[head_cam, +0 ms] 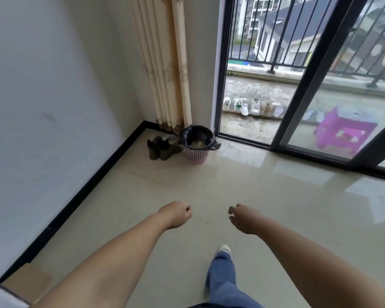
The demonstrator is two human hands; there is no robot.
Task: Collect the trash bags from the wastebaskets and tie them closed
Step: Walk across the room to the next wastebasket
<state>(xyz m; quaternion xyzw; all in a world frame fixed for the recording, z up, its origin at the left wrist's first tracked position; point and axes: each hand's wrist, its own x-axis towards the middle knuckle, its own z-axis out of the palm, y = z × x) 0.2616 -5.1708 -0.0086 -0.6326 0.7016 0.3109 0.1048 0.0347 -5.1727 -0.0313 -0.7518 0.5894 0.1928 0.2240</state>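
A pink lattice wastebasket (197,155) stands on the floor in the far corner, beside the curtain. A black trash bag (192,134) lines it, its edge folded over the rim, with brownish rubbish inside. Both my arms reach forward over the tiled floor, well short of the basket. My left hand (177,214) has its fingers curled in and holds nothing. My right hand (242,217) is loosely curled with fingers slightly apart, also holding nothing.
Dark shoes (161,147) lie left of the basket against the black skirting. A cream curtain (167,63) hangs in the corner. A sliding glass door (302,90) stands open onto a balcony with shoes and a purple stool (345,132). My foot (223,250) is stepping forward.
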